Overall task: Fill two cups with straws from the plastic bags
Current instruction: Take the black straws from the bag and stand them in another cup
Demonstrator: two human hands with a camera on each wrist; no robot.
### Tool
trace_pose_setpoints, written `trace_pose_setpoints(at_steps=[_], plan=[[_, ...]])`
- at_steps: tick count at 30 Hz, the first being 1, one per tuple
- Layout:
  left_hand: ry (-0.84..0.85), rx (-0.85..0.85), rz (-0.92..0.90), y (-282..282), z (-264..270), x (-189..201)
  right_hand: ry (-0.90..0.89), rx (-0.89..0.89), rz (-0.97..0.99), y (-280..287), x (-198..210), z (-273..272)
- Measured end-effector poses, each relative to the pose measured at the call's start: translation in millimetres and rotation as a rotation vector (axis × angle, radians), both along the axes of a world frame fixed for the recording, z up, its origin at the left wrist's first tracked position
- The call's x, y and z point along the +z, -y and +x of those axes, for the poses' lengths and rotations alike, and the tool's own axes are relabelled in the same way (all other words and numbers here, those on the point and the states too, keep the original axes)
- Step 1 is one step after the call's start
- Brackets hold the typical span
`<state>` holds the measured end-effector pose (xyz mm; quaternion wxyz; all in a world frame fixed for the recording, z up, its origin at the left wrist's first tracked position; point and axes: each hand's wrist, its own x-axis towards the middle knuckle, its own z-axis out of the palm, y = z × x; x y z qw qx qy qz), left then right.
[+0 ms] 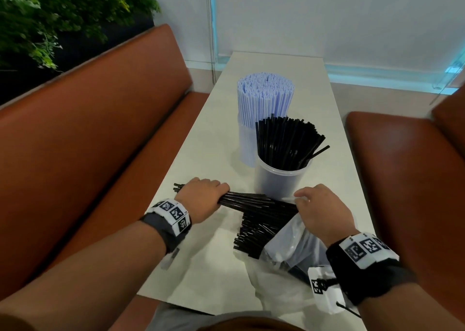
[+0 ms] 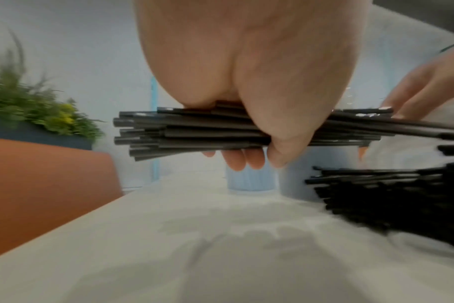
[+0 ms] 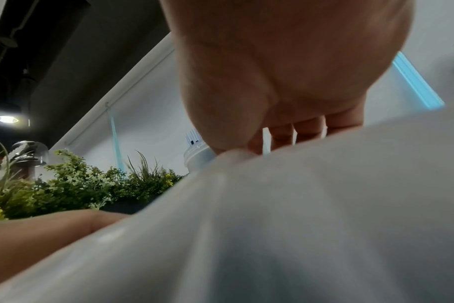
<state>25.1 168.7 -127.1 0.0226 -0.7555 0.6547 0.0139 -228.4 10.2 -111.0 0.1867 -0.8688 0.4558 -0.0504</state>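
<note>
Left hand [image 1: 201, 200] palm down near the table's [image 1: 201, 268] left edge, fingers curled round a bundle of black straws [image 1: 249, 200], thumb wrapped under it; bundle held level, clear of the tabletop, its left ends jutting past the hand, its right ends reaching the mouth of the plastic bag [image 1: 292, 250]. In the left wrist view, fingertips [image 2: 246, 160] showing beneath the bundle [image 2: 194, 131], grip pressed tight. Left forearm angled in from the near left corner, wrist wearing a marker band [image 1: 171, 215].

Right hand [image 1: 324, 212] palm down over the bag's opening, fingers bent onto the clear film at the straws' ends; whether pinching the film or only pressing it, cannot tell. In the right wrist view, bag film [image 3: 324, 205] filling the lower frame, fingers [image 3: 306, 131] dipping behind its fold.

More black straws [image 1: 256, 232] fanned from the bag's mouth onto the table, toward the near edge. Bag itself lying at the near right corner.

Just beyond the hands, a clear cup [image 1: 279, 179] holding upright black straws; behind it, touching or nearly so, a second cup [image 1: 245, 142] packed with pale blue straws [image 1: 264, 94]. Brown bench seats [image 1: 88, 142] along both long edges.
</note>
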Motion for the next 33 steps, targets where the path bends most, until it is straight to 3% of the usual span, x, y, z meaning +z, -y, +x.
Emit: trace_pose_setpoints(at_steps=[4, 7, 9, 14, 18, 22, 25, 30, 33], plan=[[-0.143, 0.111, -0.107, -10, 5, 8, 0.575, -0.018, -0.068, -17, 13, 8], [-0.256, 0.111, -0.214, -5, -18, 18, 0.96, 0.0, 0.112, -33, 26, 20], [-0.316, 0.062, -0.257, 3, -40, 24, 0.976, 0.049, 0.235, -38, 34, 27], [-0.333, 0.005, -0.312, 20, -71, 34, 1.072, -0.034, 0.201, -29, 53, 28], [-0.321, -0.004, -0.389, 34, -90, 41, 0.881, 0.037, 0.264, -31, 52, 32], [-0.428, 0.028, -0.393, 38, -88, 45, 1.04, -0.056, 0.374, -29, 53, 28], [-0.886, 0.109, -0.555, 41, -79, 65, 1.17, -0.161, 0.568, -27, 52, 26], [-1.608, 0.08, -1.044, 51, -84, 122, 1.166, -0.316, 0.821, -29, 48, 33], [-1.908, 0.029, -1.131, 55, -86, 133, 1.285, -0.399, 0.995, -29, 51, 33]])
